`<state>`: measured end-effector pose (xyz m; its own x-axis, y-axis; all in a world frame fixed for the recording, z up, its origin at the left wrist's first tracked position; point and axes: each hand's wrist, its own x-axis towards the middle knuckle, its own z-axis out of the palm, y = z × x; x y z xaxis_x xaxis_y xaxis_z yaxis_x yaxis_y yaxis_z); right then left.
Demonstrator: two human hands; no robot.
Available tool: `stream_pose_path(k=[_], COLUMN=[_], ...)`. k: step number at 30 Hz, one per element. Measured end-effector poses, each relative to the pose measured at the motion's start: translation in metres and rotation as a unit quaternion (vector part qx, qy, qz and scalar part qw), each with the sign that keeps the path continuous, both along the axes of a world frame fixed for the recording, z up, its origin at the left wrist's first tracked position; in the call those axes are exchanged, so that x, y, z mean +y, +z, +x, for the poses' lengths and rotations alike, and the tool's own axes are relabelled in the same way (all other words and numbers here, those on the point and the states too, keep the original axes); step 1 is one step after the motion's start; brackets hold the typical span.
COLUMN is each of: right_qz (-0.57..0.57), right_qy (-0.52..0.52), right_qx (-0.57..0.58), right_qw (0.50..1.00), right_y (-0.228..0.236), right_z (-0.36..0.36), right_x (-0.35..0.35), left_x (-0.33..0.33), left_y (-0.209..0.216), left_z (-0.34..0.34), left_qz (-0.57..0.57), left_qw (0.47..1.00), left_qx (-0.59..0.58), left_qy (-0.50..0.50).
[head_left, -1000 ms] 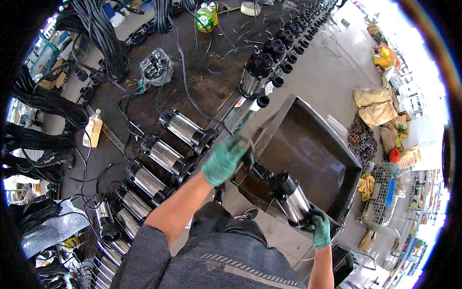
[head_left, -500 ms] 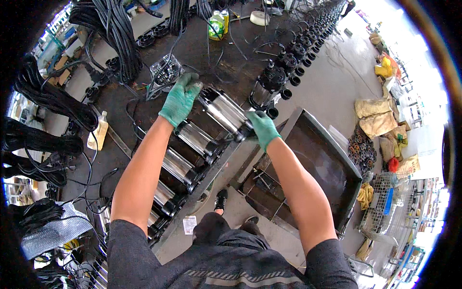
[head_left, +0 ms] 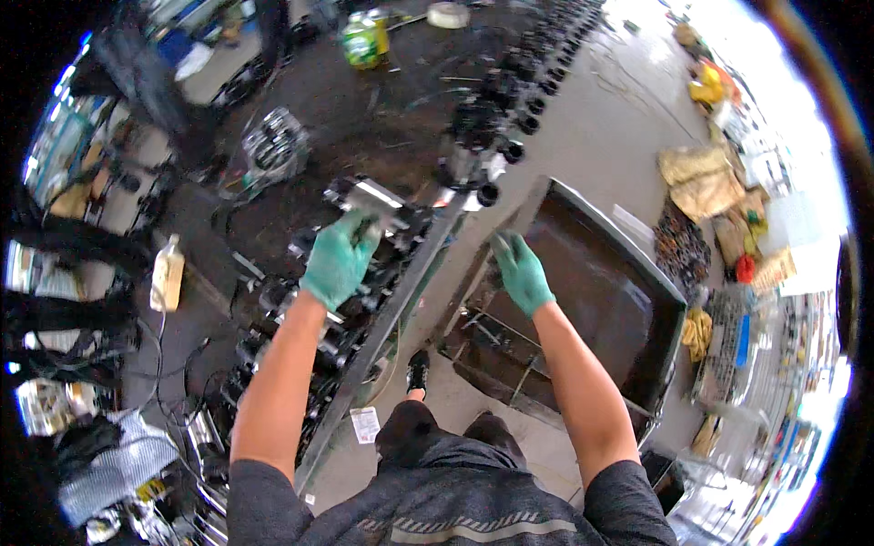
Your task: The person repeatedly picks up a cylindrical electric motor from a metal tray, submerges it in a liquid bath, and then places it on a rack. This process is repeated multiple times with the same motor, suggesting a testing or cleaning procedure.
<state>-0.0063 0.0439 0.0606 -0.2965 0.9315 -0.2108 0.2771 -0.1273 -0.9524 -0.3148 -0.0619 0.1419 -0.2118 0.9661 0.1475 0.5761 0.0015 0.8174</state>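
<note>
My left hand, in a green glove, is over the row of metal parts along the bench edge. Its fingertips are at the near side of a shiny steel cylinder with black ends, which lies on its side. Motion smears these fingers, and I cannot tell whether they touch the cylinder. More such cylinders lie beside it under my left forearm, blurred. My right hand, gloved alike, hangs open past the bench edge, above the near side of a dark metal tray cart. Nothing is in it.
A row of upright black-topped units runs along the far bench edge. On the bench are a bag of small metal parts, a green bottle and a pale yellow bottle. Black cable bundles hang at left. Brown sacks lie on the floor.
The steel cylinder both hands held raised now lies on the bench. My right hand has left it and moved right; my left hand has moved down along the row. The view has shifted.
</note>
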Motion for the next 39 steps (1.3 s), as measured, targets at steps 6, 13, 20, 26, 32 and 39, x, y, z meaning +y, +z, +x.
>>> stream_pose_path(k=[6, 13, 20, 26, 32, 39], right_qz=[0.037, 0.283, 0.229, 0.242, 0.24, 0.268], right_qy=[-0.233, -0.231, -0.248, -0.262, -0.267, -0.295], right_qx=[-0.109, -0.37, -0.433, -0.409, -0.397, -0.429], right_qw=[0.966, 0.854, 0.835, 0.84, 0.844, 0.811], right_y=[-0.003, -0.058, -0.08, -0.084, -0.09, -0.089], right_z=[0.262, 0.477, 0.486, 0.487, 0.476, 0.478], right_x=[-0.098, -0.155, -0.132, -0.132, -0.115, -0.061], left_x=[0.007, 0.052, 0.056, 0.065, 0.102, 0.154], left_y=[-0.033, -0.146, -0.151, -0.159, -0.148, -0.158], left_z=[0.153, 0.297, 0.33, 0.335, 0.33, 0.328], left_qz=[0.08, -0.036, -0.155, -0.114, -0.196, -0.168], left_qw=[0.991, 0.977, 0.947, 0.948, 0.932, 0.936], left_qx=[0.029, 0.161, 0.278, 0.297, 0.306, 0.311], left_qy=[-0.105, -0.136, -0.055, -0.019, -0.005, -0.003])
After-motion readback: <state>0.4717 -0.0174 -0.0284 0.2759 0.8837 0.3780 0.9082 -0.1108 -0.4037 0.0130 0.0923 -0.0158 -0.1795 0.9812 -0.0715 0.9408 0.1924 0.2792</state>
